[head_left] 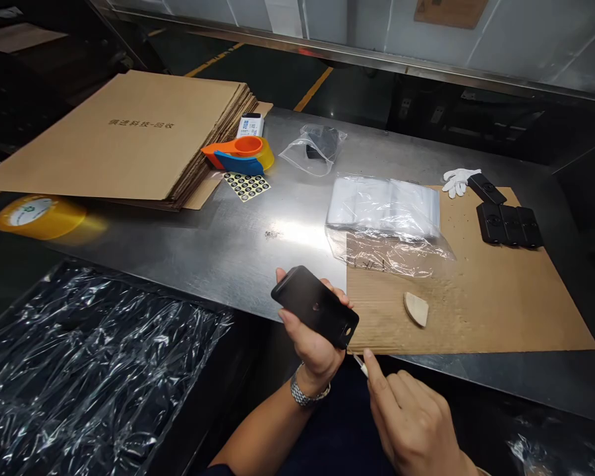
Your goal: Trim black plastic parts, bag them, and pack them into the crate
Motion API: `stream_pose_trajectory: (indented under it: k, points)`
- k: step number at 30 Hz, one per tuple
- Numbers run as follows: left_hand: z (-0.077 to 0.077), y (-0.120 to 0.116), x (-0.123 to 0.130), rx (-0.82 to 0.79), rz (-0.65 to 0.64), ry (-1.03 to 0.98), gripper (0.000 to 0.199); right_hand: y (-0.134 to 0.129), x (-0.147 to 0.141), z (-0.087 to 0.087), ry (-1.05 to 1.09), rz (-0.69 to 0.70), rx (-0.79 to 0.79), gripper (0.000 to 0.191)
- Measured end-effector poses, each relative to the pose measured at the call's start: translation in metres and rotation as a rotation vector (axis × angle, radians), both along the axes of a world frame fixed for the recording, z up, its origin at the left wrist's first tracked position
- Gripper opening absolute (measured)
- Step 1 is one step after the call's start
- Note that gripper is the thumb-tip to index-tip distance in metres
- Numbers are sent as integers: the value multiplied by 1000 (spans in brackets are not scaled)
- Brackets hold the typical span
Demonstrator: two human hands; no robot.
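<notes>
The left hand (313,345), with a metal watch (307,392) on its wrist, has its fingers wrapped around a black case (315,305), held tilted just in front of the near edge of the metal table (218,258). The right hand (411,413) has its fingers curled around a thin tool (361,364) with a white handle, its tip pointing at the end of the case that has a round hole; the tip is so small that I cannot tell whether it touches. On the cardboard sheet (506,297) lie a pale wedge (416,310), part of a pack of clear bags (384,205) and, at the far right corner, more black cases (510,225) beside a white glove (459,182). An orange and blue tape dispenser (238,158) sits beside the cardboard stack (109,139).
</notes>
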State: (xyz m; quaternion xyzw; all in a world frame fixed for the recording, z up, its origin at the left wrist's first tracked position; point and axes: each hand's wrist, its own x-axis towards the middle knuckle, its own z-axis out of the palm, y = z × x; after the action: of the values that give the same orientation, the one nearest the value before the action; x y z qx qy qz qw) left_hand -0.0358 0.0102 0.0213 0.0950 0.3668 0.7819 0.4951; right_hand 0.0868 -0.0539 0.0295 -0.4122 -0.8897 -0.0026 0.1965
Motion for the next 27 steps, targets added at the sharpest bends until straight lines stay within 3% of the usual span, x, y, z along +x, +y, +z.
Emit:
stream_pose_trajectory:
  k: [12,18,23,27]
  points:
    - [1,-2,0,45,93,83,55,-1,-4,1,-29,34,-17,38]
    - [0,-4,2,-29,123,146,59,2,-5,8,-129,-17,85,38]
    - [-4,0,-4,-142,68,55,55,11,9,-3,-211,-148,117,42]
    - [-5,1,-12,-178,-86,-96,52,16,25,-10,-170,-185,-13,45]
